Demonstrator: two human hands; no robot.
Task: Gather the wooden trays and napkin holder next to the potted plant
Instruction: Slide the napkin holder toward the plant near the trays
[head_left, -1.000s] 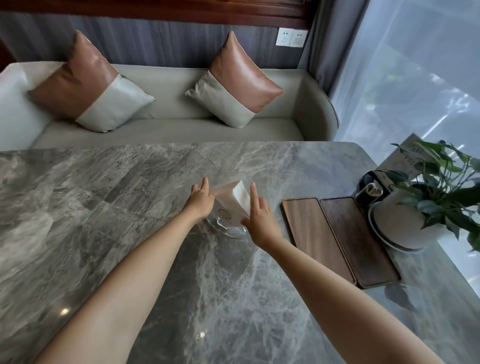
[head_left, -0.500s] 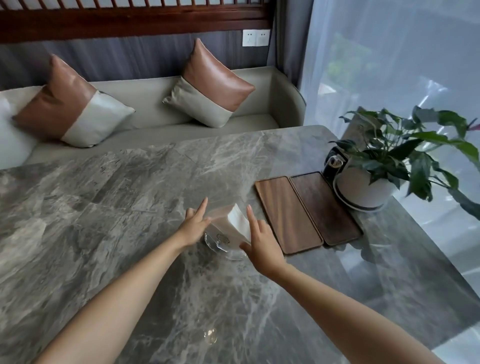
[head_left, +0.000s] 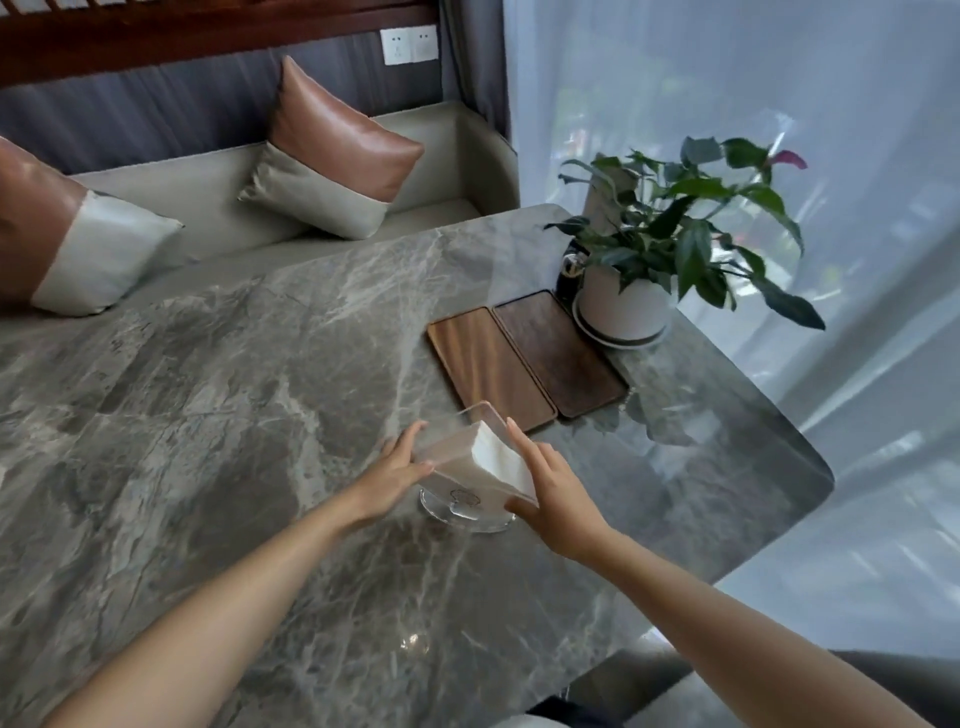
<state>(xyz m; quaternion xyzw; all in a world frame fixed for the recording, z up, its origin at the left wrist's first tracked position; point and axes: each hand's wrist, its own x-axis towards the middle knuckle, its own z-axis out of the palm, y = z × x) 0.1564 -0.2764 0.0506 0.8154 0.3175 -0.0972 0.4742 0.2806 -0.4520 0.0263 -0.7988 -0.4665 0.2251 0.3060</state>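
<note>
A clear napkin holder (head_left: 480, 467) with white napkins stands on its round transparent base on the grey marble table (head_left: 208, 415). My left hand (head_left: 395, 475) presses its left side and my right hand (head_left: 553, 491) its right side, so both grip it. Just beyond lie two wooden trays side by side: a lighter one (head_left: 488, 374) and a darker one (head_left: 558, 353). The darker tray nearly touches the white potted plant (head_left: 623, 306) at the table's right edge.
A small black object (head_left: 569, 270) stands behind the pot. A grey bench (head_left: 208, 208) with two brown-and-grey cushions (head_left: 332, 156) runs along the far side. Sheer curtains (head_left: 779, 78) hang right of the table's rounded edge. A dark chair back (head_left: 639, 680) shows below right.
The napkin holder, held between both hands, has moved right, closer to the near ends of the trays. The view has swung right and downward.
</note>
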